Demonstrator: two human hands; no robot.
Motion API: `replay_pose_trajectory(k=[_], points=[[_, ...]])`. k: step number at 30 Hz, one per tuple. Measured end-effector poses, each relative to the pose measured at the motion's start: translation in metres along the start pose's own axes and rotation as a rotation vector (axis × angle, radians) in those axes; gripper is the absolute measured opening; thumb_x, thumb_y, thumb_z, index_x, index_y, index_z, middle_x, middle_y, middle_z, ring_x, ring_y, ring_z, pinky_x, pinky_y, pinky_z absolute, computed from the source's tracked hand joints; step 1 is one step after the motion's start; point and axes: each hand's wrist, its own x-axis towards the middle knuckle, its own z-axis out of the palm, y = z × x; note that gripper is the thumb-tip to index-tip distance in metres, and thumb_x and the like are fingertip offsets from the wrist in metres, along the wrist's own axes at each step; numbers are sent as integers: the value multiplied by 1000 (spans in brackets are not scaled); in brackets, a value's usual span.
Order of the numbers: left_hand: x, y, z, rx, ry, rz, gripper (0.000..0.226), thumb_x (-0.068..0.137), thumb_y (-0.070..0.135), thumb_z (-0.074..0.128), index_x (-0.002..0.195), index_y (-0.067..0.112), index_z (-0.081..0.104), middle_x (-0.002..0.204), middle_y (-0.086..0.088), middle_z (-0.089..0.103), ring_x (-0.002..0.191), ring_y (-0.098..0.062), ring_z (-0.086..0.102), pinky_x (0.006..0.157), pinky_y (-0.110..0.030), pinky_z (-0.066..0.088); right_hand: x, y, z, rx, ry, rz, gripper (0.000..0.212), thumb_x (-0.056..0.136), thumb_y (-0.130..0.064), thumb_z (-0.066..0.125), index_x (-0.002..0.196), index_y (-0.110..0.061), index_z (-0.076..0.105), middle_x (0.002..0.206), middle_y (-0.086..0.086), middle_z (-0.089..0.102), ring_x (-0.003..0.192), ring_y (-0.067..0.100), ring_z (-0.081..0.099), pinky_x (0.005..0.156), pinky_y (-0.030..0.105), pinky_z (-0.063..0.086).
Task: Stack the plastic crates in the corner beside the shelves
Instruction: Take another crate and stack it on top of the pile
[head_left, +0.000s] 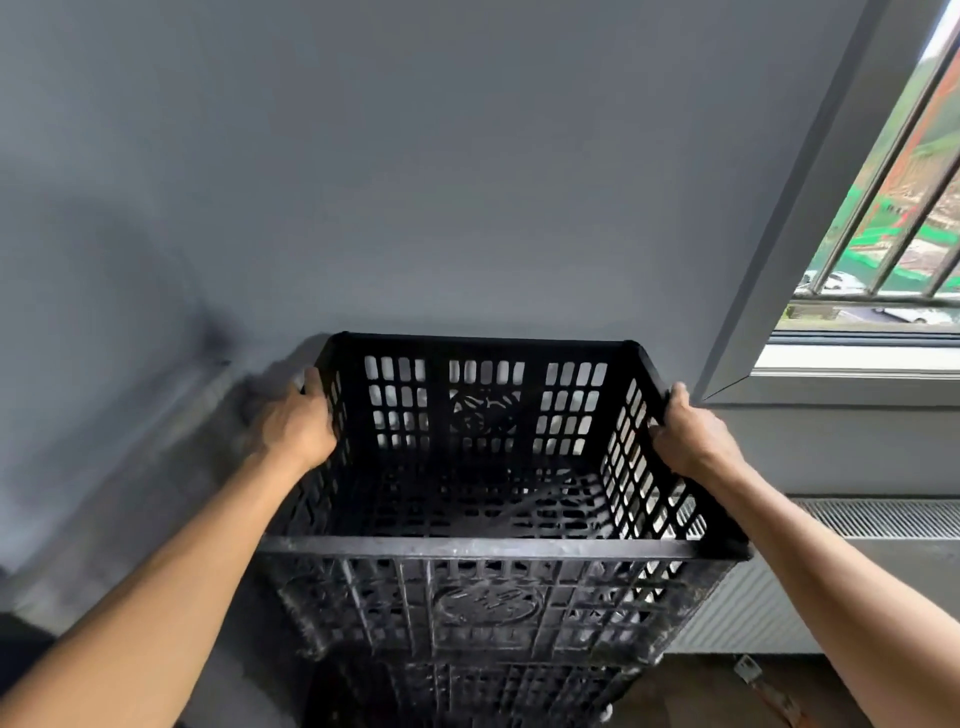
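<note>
A black slotted plastic crate (488, 551) fills the middle of the view, open side up and empty. My left hand (298, 423) grips its left rim and my right hand (688, 428) grips its right rim, both near the far corners. Below it, part of another black crate (467, 686) shows, with the upper crate on top of it or just above it; I cannot tell if they touch. The stack stands close to the grey wall (415, 182).
A barred window (883, 234) with a pale sill is at the upper right. Under it runs a white radiator (769, 608). Brown floor (691, 696) shows at the lower right, with a small tool or strap lying on it. No shelves are in view.
</note>
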Motion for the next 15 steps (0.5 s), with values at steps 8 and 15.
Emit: replay_pose_trajectory(k=[8,15], points=[[15,-4,11,4,14,-29,80,93,13,52,158,13,6,131,-27,55,103,-44,63,77,-47,55,6,1,8,-23,28,-31,28,95,-18,56,111,-5,37,103,32,67,93,46,64,73,42,47],[17,-6,12,-6,-14,-66,82,95,15,50,157,22,-3,132,-20,54,93,-36,65,73,-46,58,7,1,7,-39,25,-38,30,94,-18,57,112,-5,37,102,31,66,93,46,63,70,38,42]])
